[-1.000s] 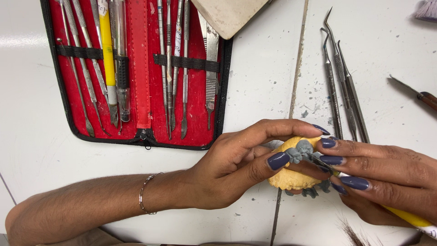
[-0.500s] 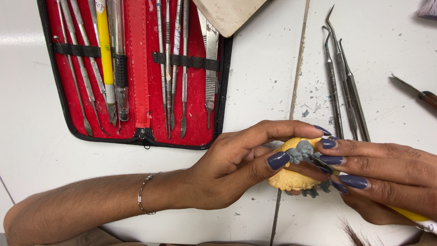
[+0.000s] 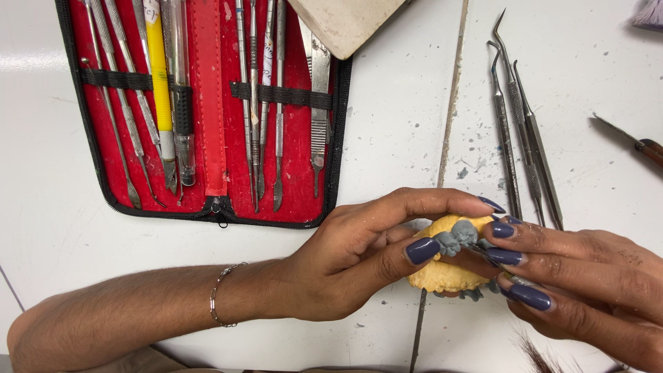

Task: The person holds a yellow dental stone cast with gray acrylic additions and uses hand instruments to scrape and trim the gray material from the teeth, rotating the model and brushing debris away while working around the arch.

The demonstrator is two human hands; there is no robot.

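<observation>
Lower centre-right of frame: the yellow cast (image 3: 442, 273) sits just above the white table (image 3: 387, 145), over a seam in its surface. Left hand (image 3: 345, 259) curls around the cast's left side, thumb pressed against the grey wax (image 3: 459, 235) on top and index finger arched over it; this appears to steady the piece. Right hand (image 3: 573, 276) closes in from the right, fingers pinched on a thin metal instrument (image 3: 494, 259) whose tip meets the wax, a pen-like hold suited to fine carving.

Upper left: an open red tool case (image 3: 207, 103) keeps spare instruments under elastic bands. Upper right: three loose metal picks (image 3: 521, 138) lie side by side on the table, near the working hand.
</observation>
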